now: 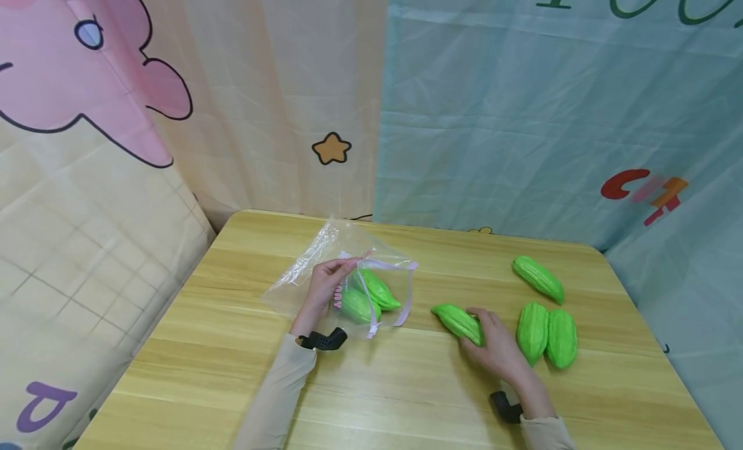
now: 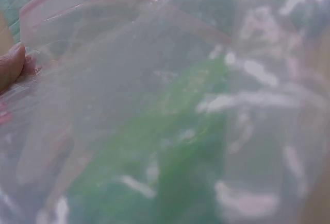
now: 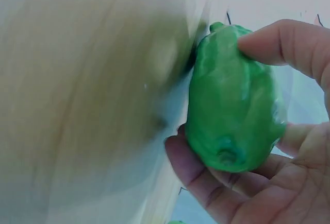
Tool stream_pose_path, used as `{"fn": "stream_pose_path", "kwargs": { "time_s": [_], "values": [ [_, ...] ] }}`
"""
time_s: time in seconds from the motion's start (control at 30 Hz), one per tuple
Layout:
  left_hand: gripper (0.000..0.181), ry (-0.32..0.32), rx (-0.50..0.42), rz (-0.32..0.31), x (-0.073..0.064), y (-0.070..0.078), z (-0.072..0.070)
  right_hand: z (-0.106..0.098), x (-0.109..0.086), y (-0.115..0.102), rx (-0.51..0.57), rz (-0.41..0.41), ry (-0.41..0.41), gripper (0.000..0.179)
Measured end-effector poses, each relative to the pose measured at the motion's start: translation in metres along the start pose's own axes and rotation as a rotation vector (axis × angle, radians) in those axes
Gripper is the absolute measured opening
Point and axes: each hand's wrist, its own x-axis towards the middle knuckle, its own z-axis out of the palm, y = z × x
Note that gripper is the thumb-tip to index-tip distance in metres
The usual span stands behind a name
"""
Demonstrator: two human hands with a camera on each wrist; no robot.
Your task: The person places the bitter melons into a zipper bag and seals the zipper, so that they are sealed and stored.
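My left hand (image 1: 327,282) pinches the rim of a clear zip bag (image 1: 302,269) with a pale purple zip strip, its mouth facing right. Two green ridged gourds (image 1: 376,290) lie inside the bag; in the left wrist view they show as a blurred green shape (image 2: 154,147) through the plastic. To the right of the bag, my right hand (image 1: 496,347) grips another green ridged gourd (image 1: 458,322) low over the table, pointed end toward the bag. The right wrist view shows the thumb on one side of this gourd (image 3: 232,100) and fingers curled round the other.
Beyond my right hand, two gourds (image 1: 562,339) lie side by side, and a third gourd (image 1: 537,279) lies farther back. All rest on a wooden table (image 1: 406,385). Printed cloth (image 1: 493,115) hangs behind the table's back edge and along both sides.
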Motion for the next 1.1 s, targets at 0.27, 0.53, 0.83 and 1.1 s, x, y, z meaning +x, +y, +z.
{"fn": "stream_pose_path", "kwargs": {
  "time_s": [0.27, 0.53, 0.83, 1.1],
  "values": [
    [0.015, 0.006, 0.006, -0.005, -0.001, 0.002, 0.001, 0.004, 0.002, -0.002, 0.104, 0.021, 0.026, 0.047],
    [0.012, 0.012, 0.013, 0.016, -0.001, 0.001, 0.002, 0.002, 0.005, -0.008, 0.181, 0.048, -0.017, 0.046],
    [0.013, 0.020, 0.010, 0.021, -0.001, -0.001, 0.001, 0.003, 0.007, -0.013, 0.250, 0.051, -0.064, 0.046],
    [0.010, 0.019, 0.018, 0.005, -0.001, 0.001, 0.002, 0.006, 0.009, -0.019, 0.268, 0.081, -0.064, 0.044]
  ]
}}
